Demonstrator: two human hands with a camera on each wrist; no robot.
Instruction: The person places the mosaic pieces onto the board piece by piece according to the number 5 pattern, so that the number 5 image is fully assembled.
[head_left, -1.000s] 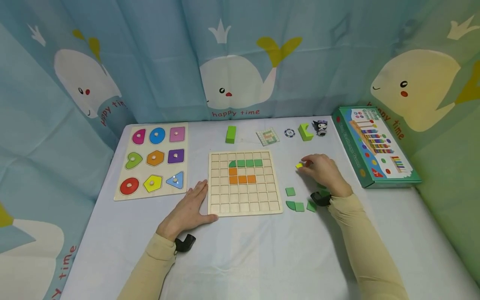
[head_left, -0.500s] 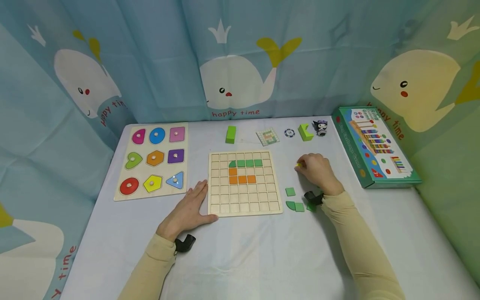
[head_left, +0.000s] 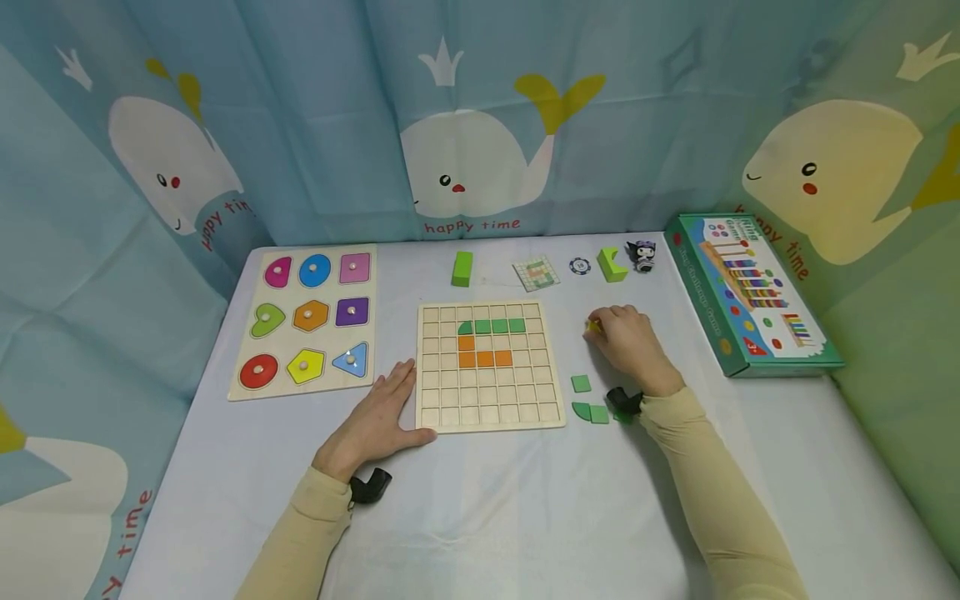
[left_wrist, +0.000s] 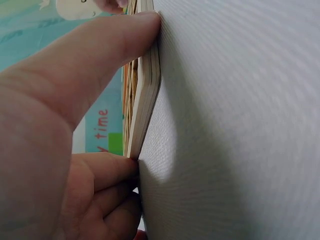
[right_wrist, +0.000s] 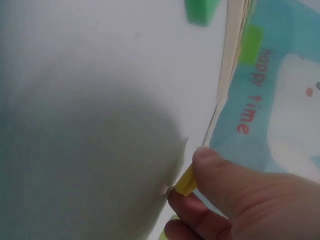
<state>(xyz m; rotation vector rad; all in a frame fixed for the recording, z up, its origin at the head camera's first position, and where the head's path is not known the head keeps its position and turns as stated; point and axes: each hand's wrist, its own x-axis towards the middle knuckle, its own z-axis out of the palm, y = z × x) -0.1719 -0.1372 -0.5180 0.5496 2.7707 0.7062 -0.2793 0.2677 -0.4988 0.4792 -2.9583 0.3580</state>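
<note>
Head view, right hand [head_left: 632, 343] pinching yellow piece [head_left: 595, 327], left hand [head_left: 377, 419] against grid board [head_left: 489, 421]

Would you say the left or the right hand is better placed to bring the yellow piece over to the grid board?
Right, most likely. The right hand already pinches the yellow piece beside the grid board, while the left hand lies flat against the board's left edge, steadying it.

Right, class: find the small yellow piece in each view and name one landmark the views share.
Head: yellow piece at the right hand's fingertips, right of the wooden grid board.
Left wrist: not in it.
Right wrist: pinched between thumb and finger, low centre.
Shared landmark: the grid board, seen edge-on in both wrist views.
</note>
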